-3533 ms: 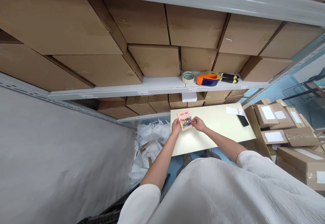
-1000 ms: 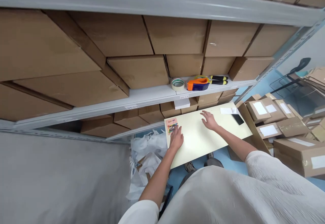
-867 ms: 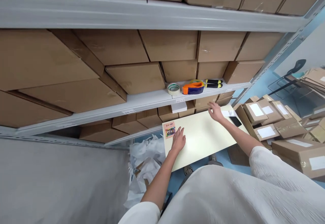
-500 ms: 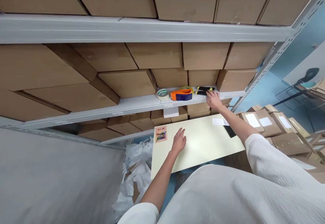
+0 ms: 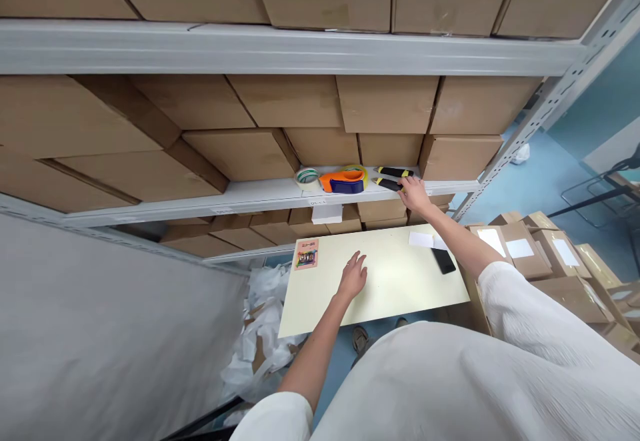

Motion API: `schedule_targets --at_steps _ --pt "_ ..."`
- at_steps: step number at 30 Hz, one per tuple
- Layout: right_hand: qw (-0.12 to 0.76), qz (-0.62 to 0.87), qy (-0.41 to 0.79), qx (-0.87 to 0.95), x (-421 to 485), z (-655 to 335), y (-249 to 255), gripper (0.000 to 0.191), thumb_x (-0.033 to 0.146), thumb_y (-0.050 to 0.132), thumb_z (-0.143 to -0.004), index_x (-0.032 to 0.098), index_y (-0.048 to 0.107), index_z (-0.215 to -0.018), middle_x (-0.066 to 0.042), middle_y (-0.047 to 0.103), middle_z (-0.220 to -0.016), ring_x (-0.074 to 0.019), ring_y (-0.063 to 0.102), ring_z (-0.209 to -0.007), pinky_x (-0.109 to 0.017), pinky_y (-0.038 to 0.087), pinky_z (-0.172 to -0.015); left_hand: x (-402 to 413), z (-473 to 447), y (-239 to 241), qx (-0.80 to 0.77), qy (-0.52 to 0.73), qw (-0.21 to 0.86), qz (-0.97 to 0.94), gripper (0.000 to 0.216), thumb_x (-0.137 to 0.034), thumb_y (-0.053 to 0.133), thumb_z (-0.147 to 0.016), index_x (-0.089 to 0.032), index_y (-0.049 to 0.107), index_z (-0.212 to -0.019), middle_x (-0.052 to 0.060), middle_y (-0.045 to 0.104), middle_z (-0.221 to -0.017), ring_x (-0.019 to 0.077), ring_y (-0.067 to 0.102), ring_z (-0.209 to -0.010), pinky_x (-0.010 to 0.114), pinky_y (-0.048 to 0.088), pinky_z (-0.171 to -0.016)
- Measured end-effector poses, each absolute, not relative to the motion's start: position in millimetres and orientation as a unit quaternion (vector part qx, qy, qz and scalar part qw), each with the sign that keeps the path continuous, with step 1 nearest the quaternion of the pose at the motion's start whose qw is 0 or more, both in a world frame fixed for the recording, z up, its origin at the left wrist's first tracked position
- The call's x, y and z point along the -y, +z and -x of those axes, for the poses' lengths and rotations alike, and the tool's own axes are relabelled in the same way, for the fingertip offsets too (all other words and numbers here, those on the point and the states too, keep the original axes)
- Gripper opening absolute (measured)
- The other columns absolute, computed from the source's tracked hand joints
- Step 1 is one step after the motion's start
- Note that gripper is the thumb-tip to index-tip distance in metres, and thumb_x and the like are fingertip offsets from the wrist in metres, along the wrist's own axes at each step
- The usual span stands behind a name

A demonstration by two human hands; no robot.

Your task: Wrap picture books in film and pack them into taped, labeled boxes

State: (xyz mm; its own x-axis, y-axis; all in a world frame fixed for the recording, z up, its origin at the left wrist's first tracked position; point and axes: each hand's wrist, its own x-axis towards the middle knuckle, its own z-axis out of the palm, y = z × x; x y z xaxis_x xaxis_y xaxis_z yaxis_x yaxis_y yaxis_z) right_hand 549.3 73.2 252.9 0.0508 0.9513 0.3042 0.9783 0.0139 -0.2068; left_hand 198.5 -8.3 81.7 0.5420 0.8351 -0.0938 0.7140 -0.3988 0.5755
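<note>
My right hand (image 5: 414, 193) reaches to the shelf, its fingers closed on the near end of a black-and-yellow utility knife (image 5: 388, 184). A second similar utility knife (image 5: 395, 171) lies just behind it. Left of the knives sit an orange and blue tape dispenser (image 5: 344, 181) and a roll of tape (image 5: 307, 179). Over the pale tabletop (image 5: 385, 281) my left hand (image 5: 353, 275) is held with fingers apart and nothing in it. A small pink printed card (image 5: 306, 254) lies on the tabletop's left corner.
Cardboard boxes (image 5: 290, 101) fill the metal shelves. White paper slips (image 5: 421, 239) and a black phone (image 5: 443, 261) lie at the tabletop's right. Labelled cartons (image 5: 520, 249) are stacked on the right. Crumpled white wrapping (image 5: 255, 354) lies at lower left.
My right hand has moved onto the nearer utility knife, which now lies more slanted. The view has shifted, uncovering more of the phone and my shoes. My left hand stays open above the tabletop.
</note>
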Motion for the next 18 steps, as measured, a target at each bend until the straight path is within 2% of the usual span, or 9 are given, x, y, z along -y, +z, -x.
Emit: schedule_targets --at_steps 4,8,11,14,18 --pt "0.165 0.714 -0.024 0.680 -50.1 -549.8 257.1 0.034 0.028 0.056 -0.103 0.016 0.062 -0.134 -0.019 0.072 -0.124 -0.0390 0.053 -0.116 -0.049 0.039 -0.101 4.1 -204.0 77.2 -0.450 0.095 0.297 -0.837 0.049 -0.025 0.049 -0.101 -0.021 0.060 -0.149 0.014 0.048 -0.169 0.0297 0.046 -0.157 0.049 0.039 -0.129" --pt "0.196 0.730 -0.029 0.654 -0.3 -545.0 237.1 0.031 0.026 0.061 -0.098 0.018 0.062 -0.128 -0.016 0.072 -0.124 -0.0364 0.055 -0.115 -0.044 0.042 -0.096 10.6 -212.5 65.0 -0.424 0.071 0.312 -0.848 0.050 -0.024 0.047 -0.102 -0.019 0.060 -0.149 0.015 0.049 -0.169 0.0306 0.045 -0.158 0.053 0.038 -0.130" --pt "0.194 0.772 0.009 0.606 44.5 -535.6 199.4 0.027 0.025 0.063 -0.096 0.020 0.061 -0.122 -0.013 0.073 -0.121 -0.0332 0.059 -0.110 -0.041 0.045 -0.092 19.0 -217.7 55.6 -0.410 0.052 0.321 -0.852 0.049 -0.023 0.046 -0.102 -0.017 0.060 -0.148 0.017 0.048 -0.169 0.0315 0.045 -0.158 0.054 0.038 -0.130" --pt "0.151 0.828 0.099 0.530 83.8 -525.5 151.1 0.024 0.024 0.065 -0.094 0.022 0.060 -0.117 -0.010 0.073 -0.114 -0.0303 0.062 -0.107 -0.036 0.044 -0.083 27.7 -218.6 46.5 -0.402 0.038 0.333 -0.852 0.049 -0.023 0.047 -0.102 -0.017 0.061 -0.148 0.017 0.048 -0.169 0.0315 0.045 -0.158 0.054 0.038 -0.130" --pt "0.092 0.867 0.192 0.451 120.9 -517.3 91.5 0.019 0.025 0.064 -0.097 0.023 0.058 -0.116 -0.009 0.072 -0.118 -0.0277 0.063 -0.110 -0.032 0.041 -0.075 40.1 -211.7 32.4 -0.401 0.027 0.348 -0.847 0.049 -0.024 0.049 -0.101 -0.020 0.062 -0.148 0.014 0.049 -0.169 0.0312 0.046 -0.157 0.053 0.040 -0.129"
